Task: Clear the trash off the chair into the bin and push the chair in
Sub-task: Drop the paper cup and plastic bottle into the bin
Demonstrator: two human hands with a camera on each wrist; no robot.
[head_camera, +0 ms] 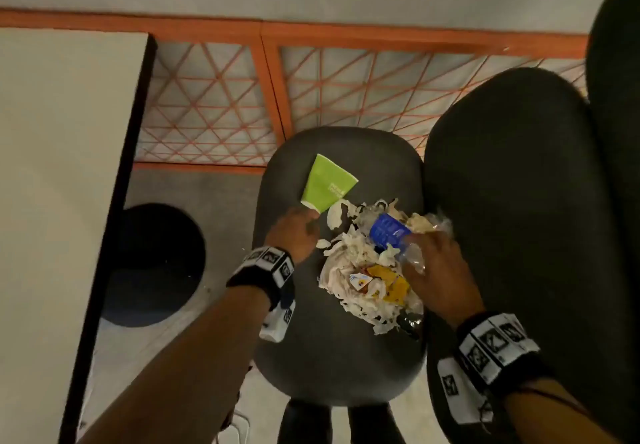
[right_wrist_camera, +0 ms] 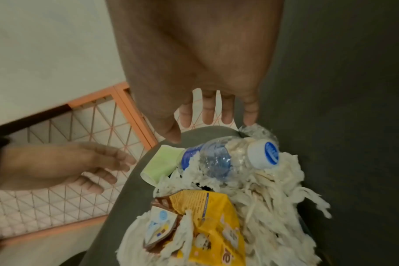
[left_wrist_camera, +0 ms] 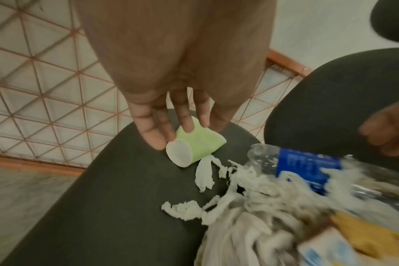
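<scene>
My left hand (head_camera: 293,232) reaches down over the left side of the chair seat (head_camera: 311,357), its fingers (left_wrist_camera: 185,115) straight and spread, the tips just touching the narrow end of a green paper cup (head_camera: 329,185) that lies on its side toward the far edge of the seat. My right hand (head_camera: 436,270) hangs over the right side of the seat with fingers (right_wrist_camera: 208,113) straight and apart, holding nothing, close above a crushed plastic bottle (head_camera: 389,232) with a blue label. The bottle rests on a heap of shredded white paper (head_camera: 349,260) in the middle of the seat, with a yellow wrapper (head_camera: 391,284) on the heap's near side. The chair back (head_camera: 519,235) stands to the right. On the floor to the left, a round black bin (head_camera: 156,267) sits partly under the edge of a white tabletop (head_camera: 59,166). An orange lattice panel (head_camera: 214,104) runs along the far side.
</scene>
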